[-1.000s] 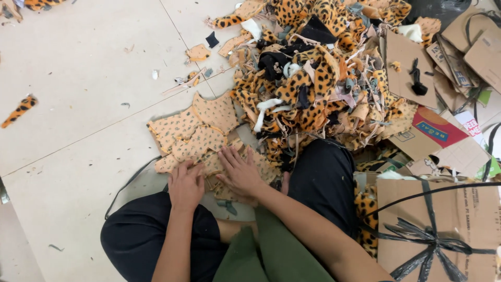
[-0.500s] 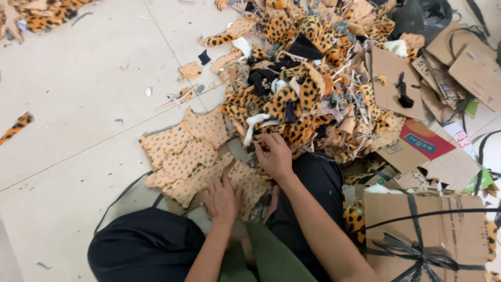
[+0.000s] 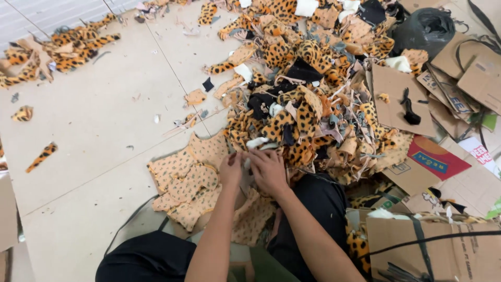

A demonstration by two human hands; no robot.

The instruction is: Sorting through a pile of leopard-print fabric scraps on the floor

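Floor (image 3: 94, 130) scraps: both hands (image 3: 231, 169) (image 3: 267, 169) touch one leopard-print heap (image 3: 302, 104).

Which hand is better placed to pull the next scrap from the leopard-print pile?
Right, probably. The right hand rests at the edge of the scrap pile, fingers by a white piece. The left hand sits beside it, over the stack of spotted tan pieces, farther from the pile.
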